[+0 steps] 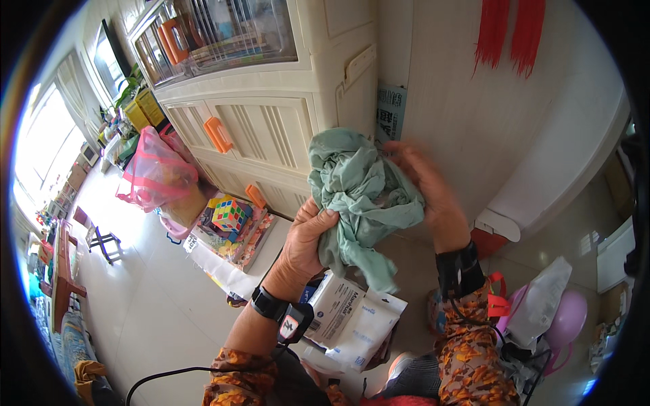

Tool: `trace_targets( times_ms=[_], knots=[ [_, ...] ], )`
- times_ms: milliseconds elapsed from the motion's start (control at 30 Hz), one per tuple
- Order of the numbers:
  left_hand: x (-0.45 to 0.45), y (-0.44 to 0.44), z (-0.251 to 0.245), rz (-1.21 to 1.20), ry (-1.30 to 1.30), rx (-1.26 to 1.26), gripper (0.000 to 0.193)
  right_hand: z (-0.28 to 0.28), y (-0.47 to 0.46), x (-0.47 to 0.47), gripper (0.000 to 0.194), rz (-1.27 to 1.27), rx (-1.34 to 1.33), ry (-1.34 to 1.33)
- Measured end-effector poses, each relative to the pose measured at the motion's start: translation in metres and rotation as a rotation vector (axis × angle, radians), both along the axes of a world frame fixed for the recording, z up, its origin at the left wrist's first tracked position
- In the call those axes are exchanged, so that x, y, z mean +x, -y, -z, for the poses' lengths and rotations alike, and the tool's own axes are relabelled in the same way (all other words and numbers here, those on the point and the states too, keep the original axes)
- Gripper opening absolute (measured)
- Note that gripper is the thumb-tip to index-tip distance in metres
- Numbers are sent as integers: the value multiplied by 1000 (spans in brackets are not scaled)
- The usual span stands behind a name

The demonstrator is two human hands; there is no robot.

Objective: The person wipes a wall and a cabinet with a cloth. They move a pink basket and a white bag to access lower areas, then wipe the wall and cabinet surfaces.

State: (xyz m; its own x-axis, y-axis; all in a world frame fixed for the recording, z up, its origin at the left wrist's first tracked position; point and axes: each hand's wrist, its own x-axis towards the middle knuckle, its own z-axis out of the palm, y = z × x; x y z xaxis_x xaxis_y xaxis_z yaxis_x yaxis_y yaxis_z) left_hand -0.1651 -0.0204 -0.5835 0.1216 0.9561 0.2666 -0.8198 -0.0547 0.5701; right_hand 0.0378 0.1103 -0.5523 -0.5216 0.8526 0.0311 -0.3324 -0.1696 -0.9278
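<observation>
A crumpled pale green cloth (355,188) is bunched up in front of me, one loose end hanging down. My left hand (307,238) grips its lower left side, thumb on top. My right hand (424,177) is at the cloth's right edge, blurred, with the fingers reaching over behind it; whether they grip it cannot be told. Beneath the hands lie a white packet with blue print (365,325) and a white packaged box (335,307), side by side. Both wrists wear black straps with cables.
A cream plastic cabinet (264,132) with orange handles stands ahead. Left of it are a puzzle cube (229,214) on books and a pink-trimmed bag (157,170). At right sit a pink plastic container (566,314) and a clear bag (538,299). Red tassels (528,35) hang above.
</observation>
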Motion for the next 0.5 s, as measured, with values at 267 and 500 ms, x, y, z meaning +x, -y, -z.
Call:
trace_targets(
  times_ms=[267,500],
  knots=[
    [-3,2,-7,139,128,-2,46,26,0,-12,88,-415,271,-190],
    [-2,7,-10,284,210,-267,45,-4,30,-3,104,-415,700,25]
  ],
)
